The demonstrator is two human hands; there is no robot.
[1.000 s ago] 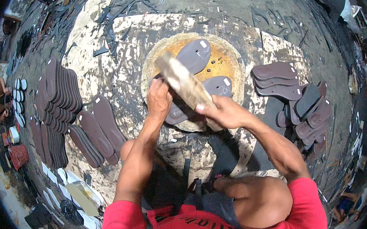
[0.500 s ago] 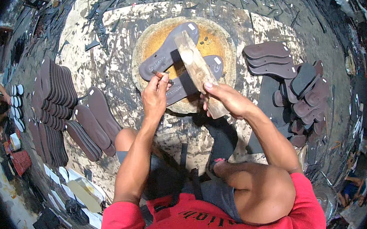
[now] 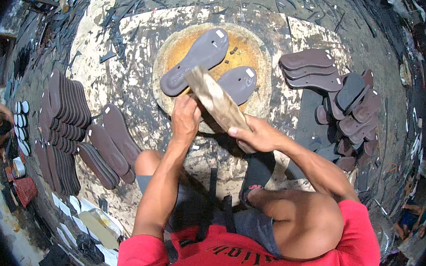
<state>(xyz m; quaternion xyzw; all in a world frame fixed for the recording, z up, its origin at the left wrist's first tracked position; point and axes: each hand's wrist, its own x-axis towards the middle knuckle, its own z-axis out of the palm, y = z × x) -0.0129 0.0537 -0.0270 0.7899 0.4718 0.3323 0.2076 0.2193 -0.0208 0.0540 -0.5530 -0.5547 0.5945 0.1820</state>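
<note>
Sandal soles [image 3: 202, 52], two, lying flat just beyond the left hand [image 3: 186, 119] and right hand [image 3: 260, 133], on a round block [image 3: 255, 47] with a rough, pale, speckled rim and a smoother orange-yellow middle. Dull grey-brown and smooth, rounded at both ends, narrowed at the waist. Near each toe, a small dark hole and a white rectangular label. One lying aslant beyond the left hand, heel end towards it; the other nearer the right hand, heel part hidden. Small black scraps [image 3: 233, 50] beside the toes.

Right hand wrapped round the near end of a wooden bar [image 3: 218, 97], thumb along the top: thick, straight-sided, worn pale with brown grain. Far end slanting across the view of both soles; contact impossible to tell. Left hand curled tight beside the bar, contents of the grip hidden.

Well to the left of the left hand, tall stacked brown soles [image 3: 69, 103], edges neatly layered. To the right of the right hand, a smaller stack [image 3: 312, 69] and a loose, overlapping heap [image 3: 357, 109].
</note>
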